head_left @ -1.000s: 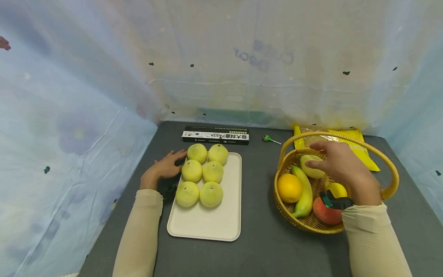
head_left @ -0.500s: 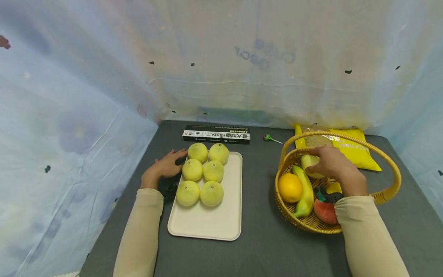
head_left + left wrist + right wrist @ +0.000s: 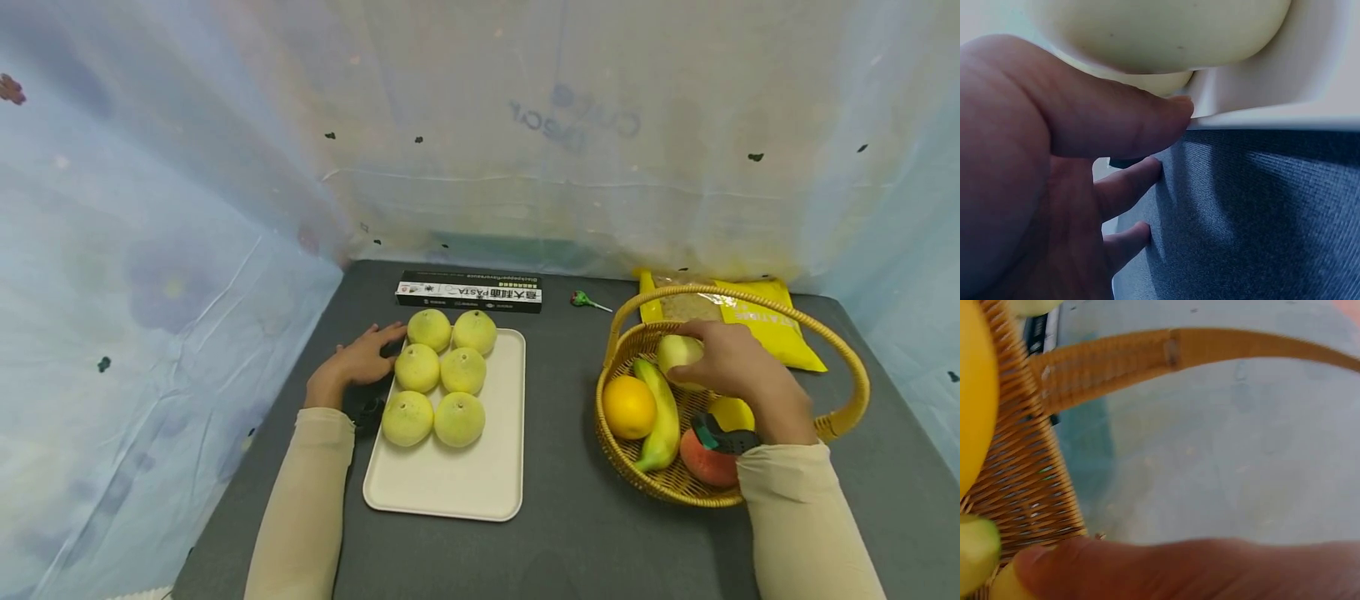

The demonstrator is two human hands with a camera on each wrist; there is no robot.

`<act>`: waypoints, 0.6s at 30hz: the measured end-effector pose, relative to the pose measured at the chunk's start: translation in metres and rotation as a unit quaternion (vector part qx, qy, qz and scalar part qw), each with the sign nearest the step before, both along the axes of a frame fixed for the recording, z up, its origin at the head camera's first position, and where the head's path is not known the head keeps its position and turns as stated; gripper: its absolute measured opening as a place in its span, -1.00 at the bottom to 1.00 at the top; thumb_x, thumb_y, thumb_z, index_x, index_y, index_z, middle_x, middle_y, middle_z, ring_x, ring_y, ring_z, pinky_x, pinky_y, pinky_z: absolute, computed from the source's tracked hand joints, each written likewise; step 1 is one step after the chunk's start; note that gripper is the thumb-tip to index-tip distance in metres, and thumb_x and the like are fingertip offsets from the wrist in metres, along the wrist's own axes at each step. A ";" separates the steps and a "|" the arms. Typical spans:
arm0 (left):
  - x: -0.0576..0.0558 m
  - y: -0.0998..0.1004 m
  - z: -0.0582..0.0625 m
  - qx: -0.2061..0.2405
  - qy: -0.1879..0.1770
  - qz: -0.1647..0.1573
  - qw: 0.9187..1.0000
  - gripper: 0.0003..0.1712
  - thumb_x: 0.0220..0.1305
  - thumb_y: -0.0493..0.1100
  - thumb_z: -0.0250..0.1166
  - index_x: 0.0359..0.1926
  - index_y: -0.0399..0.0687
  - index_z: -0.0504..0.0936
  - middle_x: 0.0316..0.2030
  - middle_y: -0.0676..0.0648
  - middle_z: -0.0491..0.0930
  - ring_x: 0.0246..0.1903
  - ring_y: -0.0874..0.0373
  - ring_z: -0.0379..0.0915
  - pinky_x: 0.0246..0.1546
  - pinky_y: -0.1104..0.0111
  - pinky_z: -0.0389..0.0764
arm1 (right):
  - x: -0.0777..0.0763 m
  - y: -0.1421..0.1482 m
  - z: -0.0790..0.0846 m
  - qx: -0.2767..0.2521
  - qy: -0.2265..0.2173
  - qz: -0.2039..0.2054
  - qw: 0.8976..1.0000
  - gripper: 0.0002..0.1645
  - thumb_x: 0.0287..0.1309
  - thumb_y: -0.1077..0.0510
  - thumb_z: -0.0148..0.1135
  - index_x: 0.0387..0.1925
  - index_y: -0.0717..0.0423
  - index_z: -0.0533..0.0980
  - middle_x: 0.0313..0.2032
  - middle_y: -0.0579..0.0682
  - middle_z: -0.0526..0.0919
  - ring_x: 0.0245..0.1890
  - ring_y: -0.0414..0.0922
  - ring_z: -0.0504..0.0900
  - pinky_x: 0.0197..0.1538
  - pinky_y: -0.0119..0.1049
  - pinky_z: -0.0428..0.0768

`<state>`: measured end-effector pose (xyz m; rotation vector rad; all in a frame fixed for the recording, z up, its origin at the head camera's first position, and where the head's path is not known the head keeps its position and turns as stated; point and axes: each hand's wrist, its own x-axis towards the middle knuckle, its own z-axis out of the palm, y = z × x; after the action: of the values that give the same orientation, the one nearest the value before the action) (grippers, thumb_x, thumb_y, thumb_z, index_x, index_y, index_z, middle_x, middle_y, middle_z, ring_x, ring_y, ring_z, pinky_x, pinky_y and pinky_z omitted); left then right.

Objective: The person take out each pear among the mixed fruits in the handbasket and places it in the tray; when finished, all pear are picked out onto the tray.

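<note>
My right hand (image 3: 738, 371) reaches under the handle of a wicker basket (image 3: 611, 450). It grips a round pale yellow-green fruit (image 3: 678, 358) inside, with the thumb on the near side. An orange (image 3: 628, 407), a banana (image 3: 660, 421), a yellow fruit (image 3: 731, 412) and a red peach-like fruit (image 3: 705, 460) lie around it. My left hand (image 3: 360, 358) rests beside a cream tray (image 3: 450, 492), fingers spread. In the left wrist view the thumb (image 3: 1141, 122) lies against the tray's rim, close under a fruit. Several round yellow-green fruits (image 3: 461, 371) stand in two columns on the tray.
Behind the tray lies a black and white pasta box (image 3: 468, 292). A lollipop (image 3: 588, 300) sits between the box and a yellow packet (image 3: 780, 325) behind the basket. The basket's tall handle (image 3: 847, 367) arches over my right hand. A plastic sheet (image 3: 480, 125) hangs behind the dark table.
My right hand came down onto the pale fruit in the basket, closed its fingers round it, and has now shifted it slightly to the right. My left hand has stayed by the tray.
</note>
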<state>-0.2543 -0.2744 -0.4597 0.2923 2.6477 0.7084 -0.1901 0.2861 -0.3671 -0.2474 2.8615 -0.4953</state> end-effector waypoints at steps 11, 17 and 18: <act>-0.001 -0.001 -0.001 -0.003 0.003 -0.002 1.000 -0.21 0.65 -0.02 0.15 0.77 0.07 0.16 0.78 -0.19 -0.04 0.75 -0.40 -0.36 0.36 -0.77 -0.38 | 0.053 -0.014 0.020 -0.083 0.068 0.003 0.994 0.01 0.30 -0.25 0.57 0.61 0.06 0.42 0.22 0.29 0.70 -0.02 0.14 0.74 -0.18 -0.17 0.67; 0.000 -0.001 -0.001 -0.004 0.004 -0.002 1.000 -0.20 0.65 -0.03 0.14 0.78 0.08 0.14 0.78 -0.17 -0.04 0.75 -0.40 -0.36 0.37 -0.77 -0.37 | 0.079 -0.035 0.014 -0.195 0.128 0.052 0.971 -0.17 0.22 0.01 0.68 0.48 -0.04 0.56 0.32 0.10 0.69 0.14 -0.07 0.76 0.09 -0.59 0.66; 0.000 -0.001 -0.001 -0.004 0.004 -0.002 1.000 -0.20 0.65 -0.04 0.13 0.78 0.08 0.14 0.78 -0.17 -0.04 0.75 -0.40 -0.36 0.37 -0.77 -0.37 | 0.082 -0.039 0.012 -0.215 0.135 0.061 0.965 -0.18 0.20 0.06 0.69 0.46 -0.04 0.58 0.31 0.08 0.70 0.14 -0.17 0.75 0.11 -0.66 0.63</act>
<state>-0.2540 -0.2749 -0.4610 0.2983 2.6573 0.6959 -0.1082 0.2466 -0.3552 -0.6022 2.9321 -1.1340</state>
